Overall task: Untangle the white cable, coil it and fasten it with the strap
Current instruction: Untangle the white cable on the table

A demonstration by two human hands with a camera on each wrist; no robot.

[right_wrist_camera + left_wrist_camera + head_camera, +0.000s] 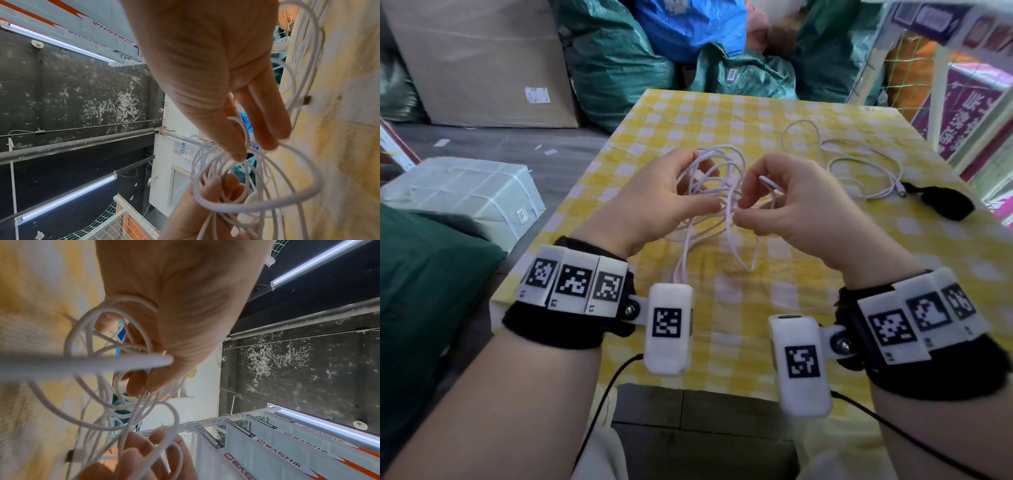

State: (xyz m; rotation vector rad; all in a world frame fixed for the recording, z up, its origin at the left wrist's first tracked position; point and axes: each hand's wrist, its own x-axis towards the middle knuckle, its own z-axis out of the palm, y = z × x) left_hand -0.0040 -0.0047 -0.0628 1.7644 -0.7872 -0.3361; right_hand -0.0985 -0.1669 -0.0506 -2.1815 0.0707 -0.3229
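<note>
A yellow-and-white checked cloth covers the surface. Behind it, green bags and a blue one are heaped on the floor beside a big cardboard box. A white strapped parcel sits off to the left.

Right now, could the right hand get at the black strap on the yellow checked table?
Probably yes, once freed: the black strap lies in the open to the right of the right hand, nothing between them. But its grip is busy pinching the white cable.
</note>
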